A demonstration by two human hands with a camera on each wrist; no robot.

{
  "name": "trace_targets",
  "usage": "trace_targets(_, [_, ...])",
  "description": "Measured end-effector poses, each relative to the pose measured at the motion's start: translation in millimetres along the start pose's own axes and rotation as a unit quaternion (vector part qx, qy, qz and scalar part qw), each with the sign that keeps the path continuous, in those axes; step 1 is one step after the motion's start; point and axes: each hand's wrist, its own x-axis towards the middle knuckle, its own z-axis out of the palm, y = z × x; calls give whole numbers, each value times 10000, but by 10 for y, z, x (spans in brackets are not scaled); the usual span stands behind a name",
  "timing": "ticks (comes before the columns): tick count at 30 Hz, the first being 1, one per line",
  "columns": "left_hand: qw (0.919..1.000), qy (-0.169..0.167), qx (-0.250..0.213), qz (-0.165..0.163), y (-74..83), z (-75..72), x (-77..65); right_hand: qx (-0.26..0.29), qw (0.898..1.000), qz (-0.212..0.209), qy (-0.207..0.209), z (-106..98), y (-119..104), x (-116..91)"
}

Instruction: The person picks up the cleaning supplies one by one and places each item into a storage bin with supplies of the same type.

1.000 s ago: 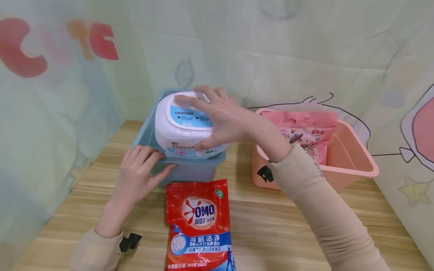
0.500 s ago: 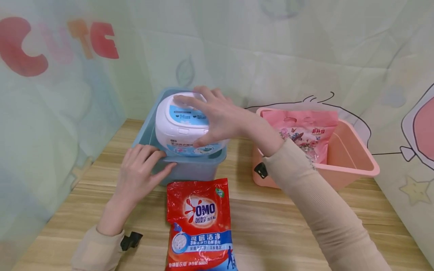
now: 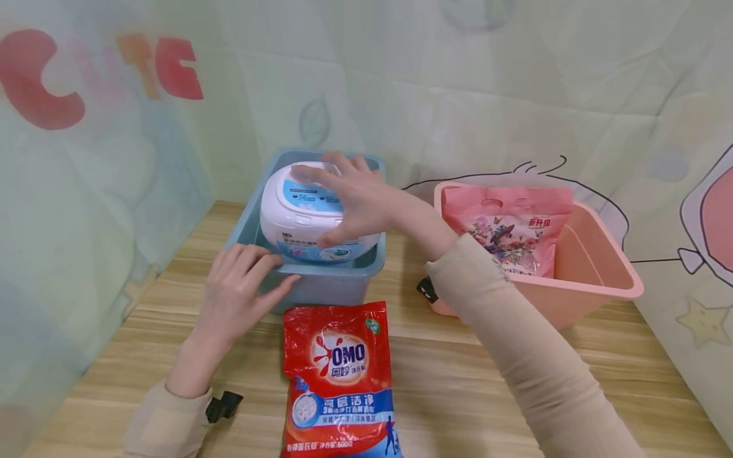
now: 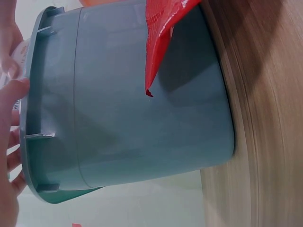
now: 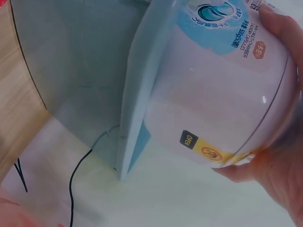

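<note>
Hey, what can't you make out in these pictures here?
Head view:
White tub, base: hidden by the blue bin.
Red bag, lower end: cut off by the bottom edge.
Pink bag, bottom: hidden by the peach bin.
Lid label, fine print: too small to read.
Left wrist view:
Red bag, mostly cut off by the top edge.

The tub (image 3: 298, 221) has sunk slightly deeper into the bin (image 3: 329, 291); the right grip (image 3: 363, 200) has gone down and left with it, baring more of the bin's right rim.
</note>
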Motion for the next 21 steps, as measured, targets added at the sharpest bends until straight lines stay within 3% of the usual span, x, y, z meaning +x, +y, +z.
trace_targets(13, [9997,-215,66,-56,4,-22,2,-138,9997,122,-153,122,-9,98])
trace_targets(21, [9999,-105,51,-10,6,-21,6,-18,9993,261,-283,212,5,137])
